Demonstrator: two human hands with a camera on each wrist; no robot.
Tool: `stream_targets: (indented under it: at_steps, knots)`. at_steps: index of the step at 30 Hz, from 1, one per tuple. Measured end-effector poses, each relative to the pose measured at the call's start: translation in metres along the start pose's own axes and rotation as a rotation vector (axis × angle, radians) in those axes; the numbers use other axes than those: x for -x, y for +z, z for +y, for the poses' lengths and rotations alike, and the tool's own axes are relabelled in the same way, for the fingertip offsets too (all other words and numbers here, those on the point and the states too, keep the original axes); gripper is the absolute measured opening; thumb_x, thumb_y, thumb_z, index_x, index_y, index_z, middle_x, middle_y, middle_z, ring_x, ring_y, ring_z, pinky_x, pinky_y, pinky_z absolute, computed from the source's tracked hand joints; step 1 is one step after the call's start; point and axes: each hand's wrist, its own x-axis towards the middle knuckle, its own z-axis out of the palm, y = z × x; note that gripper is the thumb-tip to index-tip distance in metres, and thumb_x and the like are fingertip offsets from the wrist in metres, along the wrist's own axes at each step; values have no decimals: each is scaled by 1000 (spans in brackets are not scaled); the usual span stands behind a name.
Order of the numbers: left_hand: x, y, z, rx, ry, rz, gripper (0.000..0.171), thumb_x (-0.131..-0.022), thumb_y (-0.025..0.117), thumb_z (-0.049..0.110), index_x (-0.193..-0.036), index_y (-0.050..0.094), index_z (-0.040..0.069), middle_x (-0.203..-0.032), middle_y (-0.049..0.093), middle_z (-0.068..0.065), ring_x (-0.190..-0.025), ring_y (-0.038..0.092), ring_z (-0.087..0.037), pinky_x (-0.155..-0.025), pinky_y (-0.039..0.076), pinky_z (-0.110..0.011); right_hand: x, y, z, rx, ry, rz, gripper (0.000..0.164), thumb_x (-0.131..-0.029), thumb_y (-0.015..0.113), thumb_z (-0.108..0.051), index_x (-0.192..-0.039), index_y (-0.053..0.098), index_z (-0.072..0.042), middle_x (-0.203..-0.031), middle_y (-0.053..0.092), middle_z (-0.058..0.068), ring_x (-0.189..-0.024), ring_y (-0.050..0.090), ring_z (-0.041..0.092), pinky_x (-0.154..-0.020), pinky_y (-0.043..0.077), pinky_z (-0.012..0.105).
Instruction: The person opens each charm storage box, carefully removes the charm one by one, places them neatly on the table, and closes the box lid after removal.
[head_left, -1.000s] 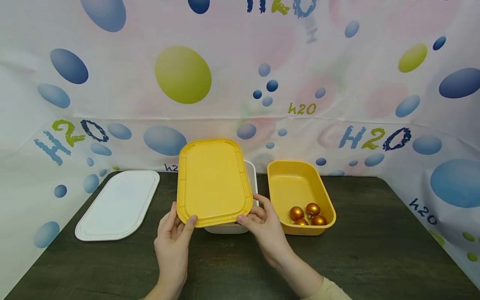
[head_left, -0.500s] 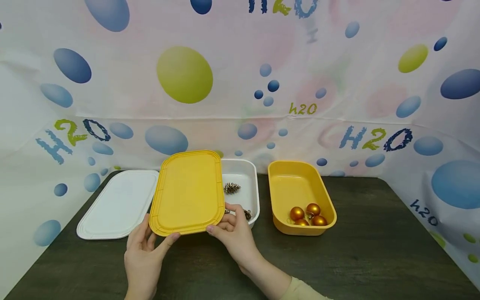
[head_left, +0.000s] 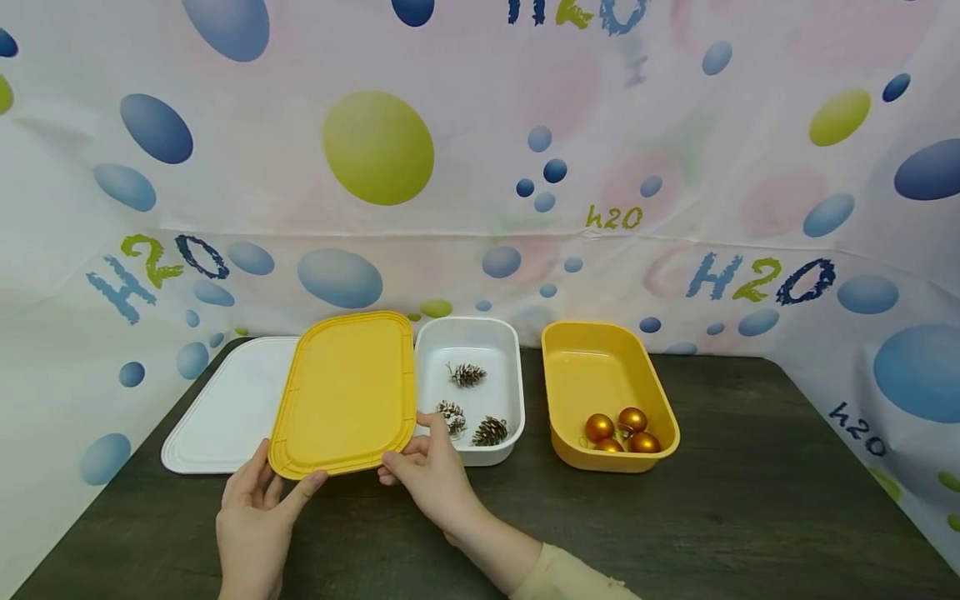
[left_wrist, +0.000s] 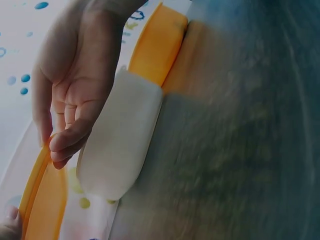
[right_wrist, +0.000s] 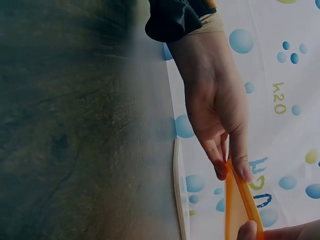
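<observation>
A flat yellow lid (head_left: 345, 392) is held up, tilted, above the left of the table. My left hand (head_left: 255, 517) pinches its near left corner, thumb on the top face. The near right corner is gripped by my right hand (head_left: 435, 475), thumb on top. Beneath and behind the yellow lid, a white lid (head_left: 225, 408) lies on the table, its right part hidden. Right of the yellow lid stands a white plastic box (head_left: 510, 367) holding several pine cones, one a frosted pine cone (head_left: 468, 375). In the left wrist view, my right hand (left_wrist: 80, 75) holds the lid's edge.
A yellow box (head_left: 588, 367) with several shiny orange-gold baubles (head_left: 632, 418) in its near end stands right of the white box. The dark table (head_left: 750, 483) extends to the right and front. A patterned sheet (head_left: 465, 150) hangs behind and at the sides.
Both hands have carried the yellow lid left and toward me, from over the white box to in front of the white lid. The white box and its pine cones have come into view.
</observation>
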Motion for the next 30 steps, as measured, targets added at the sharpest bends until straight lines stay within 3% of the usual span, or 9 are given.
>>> stream_targets:
  at_steps: [8, 17, 25, 30]
  knots:
    - [-15, -12, -2, 95, -71, -49, 96, -74, 82, 11, -151, 24, 7, -145, 25, -15, -134, 35, -31, -87, 42, -12, -2, 8, 4, -24, 66, -91, 61, -96, 54, -2, -144, 18, 7, -94, 60, 16, -87, 67, 31, -75, 55, 26]
    - [-28, -25, -10, 189, -197, -130, 99, -79, 79, 14, -153, 13, 8, -153, 20, -18, -138, 28, -28, -87, 43, -14, -3, 11, 7, 73, 68, -250, 86, -94, 60, -9, -152, -2, -2, -111, 58, 5, -101, 64, 22, -81, 51, 22]
    - [-36, -30, -17, 167, -253, -177, 99, -80, 78, 18, -153, 12, 8, -154, 19, -17, -138, 28, -27, -88, 43, -15, -2, 9, 9, 75, 167, -348, 99, -91, 64, -7, -151, -15, -8, -132, 51, 11, -110, 60, 17, -85, 51, 27]
    - [-37, -27, -20, 115, -240, -191, 98, -81, 77, 19, -153, 12, 6, -152, 21, -20, -137, 29, -30, -85, 44, -11, -2, 8, 12, 18, 205, -379, 102, -91, 62, -3, -149, -21, -12, -138, 46, 16, -112, 60, 21, -86, 51, 29]
